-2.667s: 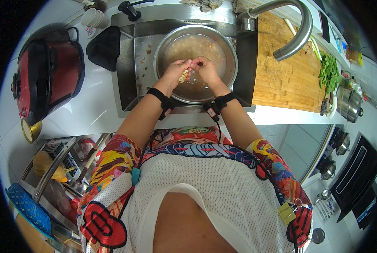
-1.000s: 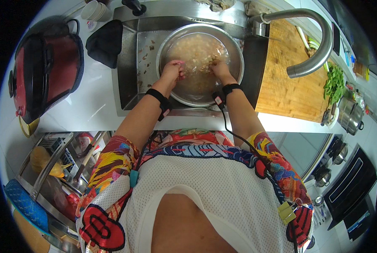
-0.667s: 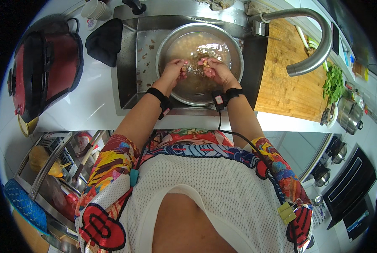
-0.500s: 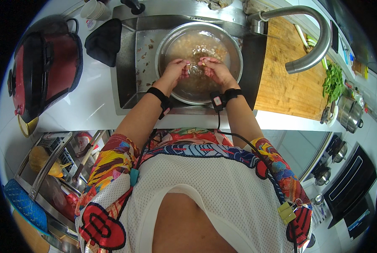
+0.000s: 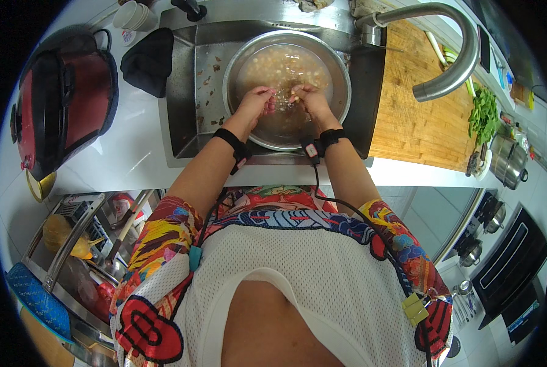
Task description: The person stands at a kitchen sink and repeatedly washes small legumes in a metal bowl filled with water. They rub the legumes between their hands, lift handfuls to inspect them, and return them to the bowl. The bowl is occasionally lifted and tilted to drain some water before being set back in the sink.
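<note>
A wide stainless-steel basin point(image 5: 342, 92) stands in the sink point(image 5: 209, 92), holding cloudy water. Many small pale pieces point(image 5: 286, 64), beans or peanuts by their look, lie in it; which kind I cannot tell. My left hand point(image 5: 256, 105) is over the left part of the basin, thumb and fingers pressed together. To its right, my right hand point(image 5: 311, 101) is also closed in a pinch, with a small yellowish bit near its fingertips. The hands are a little apart, low at the water. What either pinch holds is too small to name.
A curved faucet point(image 5: 451, 88) arches over the wooden cutting board point(image 5: 414, 104) on the right, where leafy greens point(image 5: 484, 116) lie. Left of the sink are a black cloth point(image 5: 149, 64), a red-and-black cooker point(image 5: 72, 104) and white cups point(image 5: 133, 16). Brown scraps dot the sink floor.
My right hand has turned slightly and its fingertips have dropped lower toward the water. My left hand has hardly moved. The whole view has shifted slightly.
</note>
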Demonstrator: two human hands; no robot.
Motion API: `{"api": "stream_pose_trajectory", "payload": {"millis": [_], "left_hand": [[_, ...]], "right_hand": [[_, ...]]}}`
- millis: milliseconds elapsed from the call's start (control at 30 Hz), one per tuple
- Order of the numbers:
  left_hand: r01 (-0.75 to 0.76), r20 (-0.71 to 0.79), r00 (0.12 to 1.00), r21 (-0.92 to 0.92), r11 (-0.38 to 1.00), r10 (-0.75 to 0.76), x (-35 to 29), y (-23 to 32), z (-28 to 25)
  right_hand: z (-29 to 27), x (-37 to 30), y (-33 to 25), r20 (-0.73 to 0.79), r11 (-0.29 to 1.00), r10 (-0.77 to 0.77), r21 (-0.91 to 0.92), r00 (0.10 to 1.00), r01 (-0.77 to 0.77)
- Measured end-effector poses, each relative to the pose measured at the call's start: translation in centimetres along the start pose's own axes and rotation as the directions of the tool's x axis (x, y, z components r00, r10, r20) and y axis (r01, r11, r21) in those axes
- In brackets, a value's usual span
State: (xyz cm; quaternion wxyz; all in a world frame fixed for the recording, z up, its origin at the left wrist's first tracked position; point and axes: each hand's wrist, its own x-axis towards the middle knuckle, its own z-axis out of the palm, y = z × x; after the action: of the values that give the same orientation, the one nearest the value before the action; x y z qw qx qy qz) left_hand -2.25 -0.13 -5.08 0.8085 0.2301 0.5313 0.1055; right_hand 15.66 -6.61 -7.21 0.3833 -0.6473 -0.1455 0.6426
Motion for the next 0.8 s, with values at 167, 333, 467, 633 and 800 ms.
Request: {"api": "stream_pose_trajectory", "payload": {"millis": [167, 333, 467, 633, 800], "left_hand": [[0.004, -0.011, 1.0, 0.025, 1.0, -0.003, -0.2, 0.0, -0.2], [0.002, -0.014, 1.0, 0.014, 1.0, -0.002, -0.4, 0.0, -1.0], [0.004, -0.047, 0.999, -0.031, 1.0, -0.005, 0.0, -0.3, -2.0], [-0.048, -0.11, 0.993, -0.088, 0.995, 0.038, 0.4, -0.7, -2.6], [0.048, -0.308, 0.951, 0.021, 0.999, -0.04, 0.1, 0.2, -2.0]], "right_hand": [[-0.4, 1.9, 2.3, 0.06, 0.856, -0.24, -0.457, 0.969, 0.241], [-2.2, 3.3, 0.2, -0.209, 0.889, -0.246, -0.438, 0.946, 0.134], [-3.6, 4.3, -2.0, -0.371, 0.741, -0.413, -0.668, 0.832, 0.07], [-3.8, 5.6, 0.2, -0.283, 0.681, -0.49, -0.715, 0.825, 0.159], [-1.5, 5.9, 2.0, -0.09, 0.654, -0.02, -0.755, 0.996, -0.055]]}}
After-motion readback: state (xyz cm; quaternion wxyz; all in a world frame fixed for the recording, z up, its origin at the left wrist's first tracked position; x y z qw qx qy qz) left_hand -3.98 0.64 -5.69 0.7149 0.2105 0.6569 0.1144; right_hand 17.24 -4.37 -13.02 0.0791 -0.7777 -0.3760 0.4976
